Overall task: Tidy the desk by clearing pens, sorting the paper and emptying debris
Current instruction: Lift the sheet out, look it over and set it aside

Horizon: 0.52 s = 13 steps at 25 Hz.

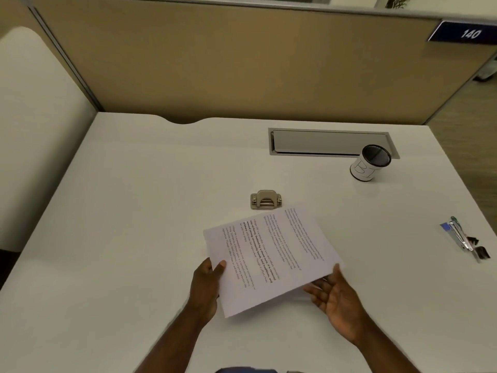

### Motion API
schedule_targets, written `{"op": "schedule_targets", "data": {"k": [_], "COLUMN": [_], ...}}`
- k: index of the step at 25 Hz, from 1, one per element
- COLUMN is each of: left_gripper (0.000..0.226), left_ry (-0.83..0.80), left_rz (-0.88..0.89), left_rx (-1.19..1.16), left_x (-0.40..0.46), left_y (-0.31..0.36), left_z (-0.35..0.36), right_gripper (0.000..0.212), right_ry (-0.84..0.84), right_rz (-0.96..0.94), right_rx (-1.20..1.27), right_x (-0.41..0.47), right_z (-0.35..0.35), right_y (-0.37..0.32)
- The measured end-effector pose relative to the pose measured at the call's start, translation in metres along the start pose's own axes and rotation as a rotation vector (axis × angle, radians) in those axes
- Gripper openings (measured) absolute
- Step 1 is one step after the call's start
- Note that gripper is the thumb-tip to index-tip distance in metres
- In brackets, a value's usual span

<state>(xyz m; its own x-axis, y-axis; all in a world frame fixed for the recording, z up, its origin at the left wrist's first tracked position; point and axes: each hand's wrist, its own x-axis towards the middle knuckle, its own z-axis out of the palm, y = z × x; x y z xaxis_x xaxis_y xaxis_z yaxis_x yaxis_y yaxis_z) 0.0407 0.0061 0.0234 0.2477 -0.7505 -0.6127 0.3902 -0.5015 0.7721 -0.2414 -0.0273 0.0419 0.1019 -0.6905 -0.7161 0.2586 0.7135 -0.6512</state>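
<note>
A printed sheet of paper (269, 257), maybe a thin stack, is lifted slightly above the white desk (134, 211) near its front middle. My left hand (207, 284) grips its left edge, thumb on top. My right hand (336, 297) supports the right corner from below with the fingers spread under it. A white pen cup (369, 164) with a dark inside stands at the back right and looks empty. Pens and black binder clips (464, 239) lie bunched at the desk's right edge.
A metal hole punch (266, 200) sits just beyond the paper. A grey cable-tray lid (328, 142) is set into the desk behind the cup. Tan partition walls (228, 71) close off the back and left sides.
</note>
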Motion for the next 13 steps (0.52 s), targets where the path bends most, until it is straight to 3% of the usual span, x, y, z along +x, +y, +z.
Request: {"op": "schedule_targets", "data": {"k": [4, 6, 8, 13], "left_gripper": [0.025, 0.028, 0.030, 0.035], "left_ry": [0.003, -0.002, -0.001, 0.254], "left_rz": [-0.029, -0.051, -0.059, 0.083], "left_rx": [-0.121, -0.166, -0.160, -0.014], "left_x": [-0.023, -0.033, -0.038, -0.039], "left_y": [-0.012, -0.019, -0.023, -0.003], "left_z": [0.039, 0.055, 0.066, 0.072], "right_gripper": [0.063, 0.041, 0.035, 0.029], "right_ry": [-0.068, -0.028, 0.000, -0.082], "right_rz": [-0.158, -0.253, -0.347, -0.491], "right_rx": [-0.107, -0.094, -0.183, -0.467], "right_x": [-0.007, -0.005, 0.003, 0.018], "right_z": [0.024, 0.028, 0.023, -0.008], "right_y": [0.013, 0.002, -0.017, -0.075]}}
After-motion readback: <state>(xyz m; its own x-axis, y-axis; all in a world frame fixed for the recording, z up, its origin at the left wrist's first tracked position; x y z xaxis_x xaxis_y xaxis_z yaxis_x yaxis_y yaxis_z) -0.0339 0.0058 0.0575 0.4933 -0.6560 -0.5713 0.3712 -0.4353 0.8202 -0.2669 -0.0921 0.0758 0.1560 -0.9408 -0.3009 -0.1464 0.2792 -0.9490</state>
